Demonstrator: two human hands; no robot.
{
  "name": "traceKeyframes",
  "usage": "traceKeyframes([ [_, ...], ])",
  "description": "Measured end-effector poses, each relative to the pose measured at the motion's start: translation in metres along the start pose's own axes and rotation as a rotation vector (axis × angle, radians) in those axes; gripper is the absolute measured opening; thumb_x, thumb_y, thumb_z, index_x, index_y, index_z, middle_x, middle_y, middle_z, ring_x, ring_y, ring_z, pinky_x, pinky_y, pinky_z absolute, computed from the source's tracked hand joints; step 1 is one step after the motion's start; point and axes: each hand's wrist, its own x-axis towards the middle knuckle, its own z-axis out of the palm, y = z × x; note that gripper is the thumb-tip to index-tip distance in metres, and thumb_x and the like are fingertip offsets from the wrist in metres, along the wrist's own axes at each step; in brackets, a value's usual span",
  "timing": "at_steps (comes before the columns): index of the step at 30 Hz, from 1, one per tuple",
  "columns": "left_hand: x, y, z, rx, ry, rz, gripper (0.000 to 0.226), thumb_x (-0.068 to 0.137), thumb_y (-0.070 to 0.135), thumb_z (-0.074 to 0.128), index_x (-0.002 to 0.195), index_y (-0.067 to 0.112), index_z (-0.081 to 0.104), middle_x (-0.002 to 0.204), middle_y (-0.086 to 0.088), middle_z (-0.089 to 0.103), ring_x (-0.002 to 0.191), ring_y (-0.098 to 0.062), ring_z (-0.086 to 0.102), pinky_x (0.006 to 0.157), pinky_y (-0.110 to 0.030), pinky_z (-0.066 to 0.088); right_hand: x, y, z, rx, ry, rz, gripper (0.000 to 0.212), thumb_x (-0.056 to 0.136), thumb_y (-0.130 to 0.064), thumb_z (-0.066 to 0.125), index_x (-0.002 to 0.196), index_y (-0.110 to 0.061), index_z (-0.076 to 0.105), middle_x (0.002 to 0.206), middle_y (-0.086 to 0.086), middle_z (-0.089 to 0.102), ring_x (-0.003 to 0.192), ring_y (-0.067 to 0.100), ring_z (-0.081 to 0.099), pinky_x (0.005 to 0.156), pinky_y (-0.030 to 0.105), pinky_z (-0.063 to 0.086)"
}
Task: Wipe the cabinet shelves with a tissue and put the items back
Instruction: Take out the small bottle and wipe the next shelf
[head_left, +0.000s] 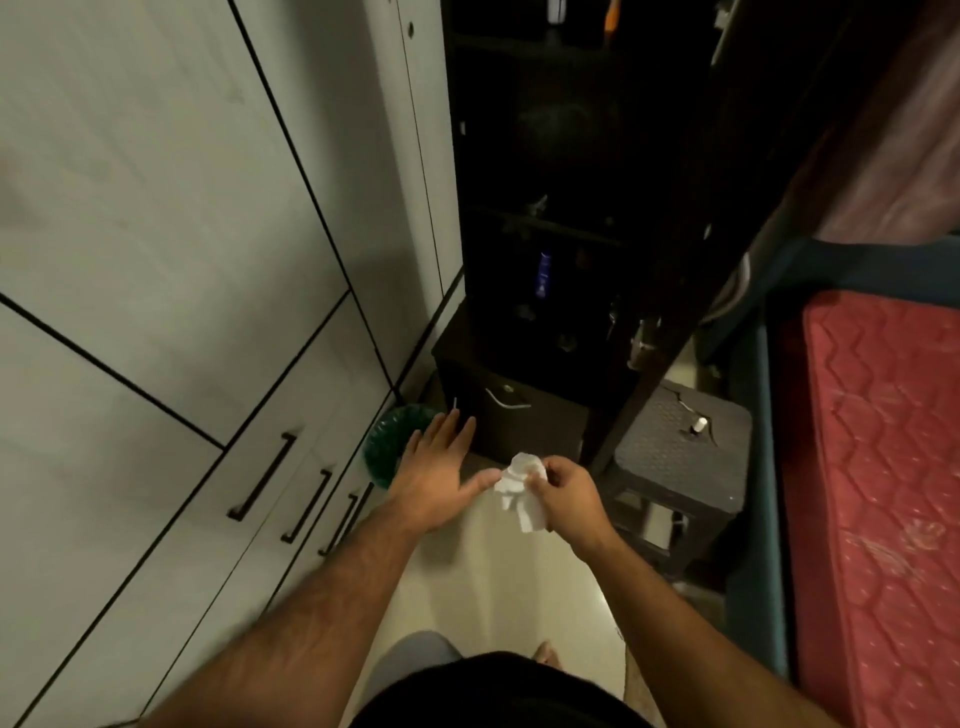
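**Tissue in hand in front of the dark cabinet**

Tissue (519, 493) is sitting crumpled and white in the right hand (569, 496), which is pinching its top end between thumb and fingertips so the rest is hanging down loose. It's being held in the air just in front of the dark cabinet (566, 208), down near the cabinet's closed bottom drawer (511, 415).

Head view, working out from that cabinet: the left hand (439, 470) is spreading out flat with straight fingers, holding nothing, and its thumb tip is touching or nearly touching the tissue, honestly can't tell which. Fingers are pointing toward the drawer front.

Inside the cabinet it's really dim. A blue bottle (543, 275) is standing on one of the lower shelves, and a few small things are sitting near it that I can't make out.

Left of the cabinet's base a green bin (389, 441) is sitting on the floor, tucked against the pale wardrobe (156, 260) with black handles. Right of the cabinet a dark stool (675, 457) is standing, with a small white-capped bottle (699, 425) resting on top. Further right a red mattress (883, 493) is lying on its frame.
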Motion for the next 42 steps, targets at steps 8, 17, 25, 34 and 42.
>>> traceKeyframes([
  [8,0.073,-0.035,-0.033,-0.110,0.097,0.091,0.100,0.074,0.089,0.001,0.155,0.029,-0.002,0.163,0.002,-0.008,0.149,-0.015,-0.013,0.123,-0.045,0.001,0.058,-0.057,0.014,0.124,0.028,0.040,0.015,0.098,-0.022,0.053,0.092,-0.033,0.060,0.089,-0.003,0.066,0.081,0.020,0.066,0.058,0.024,0.053],
  [17,0.199,-0.098,-0.135,-0.062,0.123,0.320,0.105,0.069,0.092,-0.003,0.153,0.030,-0.008,0.163,-0.001,-0.011,0.149,-0.019,-0.012,0.121,-0.046,-0.001,0.166,-0.136,0.025,0.323,0.467,0.047,0.011,0.094,-0.009,0.056,0.095,-0.016,0.065,0.095,0.015,0.068,0.078,0.023,0.064,0.068,0.040,0.056],
  [25,0.302,-0.112,-0.221,-0.053,0.248,0.475,0.101,0.078,0.089,0.009,0.156,0.024,0.005,0.164,-0.007,0.002,0.150,-0.025,0.004,0.121,-0.050,0.013,0.226,-0.206,-0.005,0.573,0.697,-0.056,0.022,0.100,-0.010,0.047,0.113,-0.006,0.064,0.097,0.006,0.065,0.084,0.019,0.065,0.062,0.024,0.057],
  [34,0.357,-0.095,-0.286,0.010,0.495,0.528,0.094,0.084,0.081,0.023,0.156,0.024,0.003,0.163,-0.006,-0.009,0.150,-0.022,-0.011,0.120,-0.044,0.000,0.336,-0.280,-0.094,0.472,1.061,-0.174,0.017,0.087,-0.011,0.068,0.103,-0.005,0.064,0.099,0.008,0.067,0.086,0.018,0.066,0.070,0.031,0.059],
  [42,0.403,-0.091,-0.296,0.096,0.819,0.575,0.096,0.088,0.076,0.032,0.154,0.007,0.014,0.158,-0.029,0.004,0.147,-0.045,-0.003,0.120,-0.050,-0.004,0.403,-0.287,-0.131,0.146,1.269,-0.278,0.029,0.085,-0.036,0.064,0.101,-0.013,0.071,0.097,-0.001,0.072,0.089,0.015,0.068,0.080,0.031,0.055],
])
